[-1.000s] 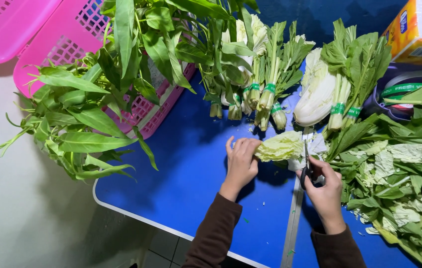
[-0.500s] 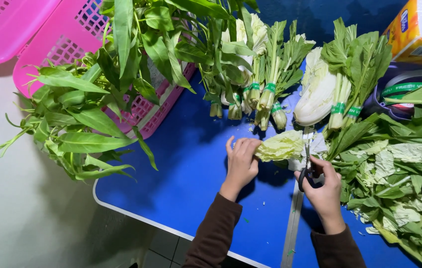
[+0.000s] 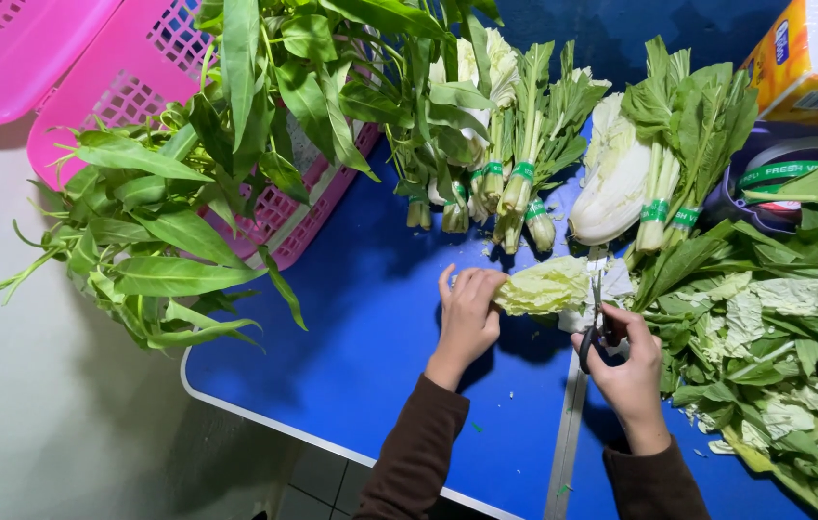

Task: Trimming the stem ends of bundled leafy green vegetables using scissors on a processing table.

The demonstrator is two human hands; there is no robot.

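Two hands busy: left hand pinches pale green crinkled cabbage leaf on blue bench; right hand grip closed round black-handled scissors. Leaf looks light, floppy, tears easily; hold near stem.

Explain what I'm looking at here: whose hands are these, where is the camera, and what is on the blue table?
The one view comes from a camera on the person's head, looking down. No machine: two bare hands in brown sleeves. The left hand holds a pale cabbage leaf; the right hand grips scissors at the leaf's end. On the blue table lie banded green bunches, a whole cabbage, loose cut leaves and a pink basket under long-leaved greens.
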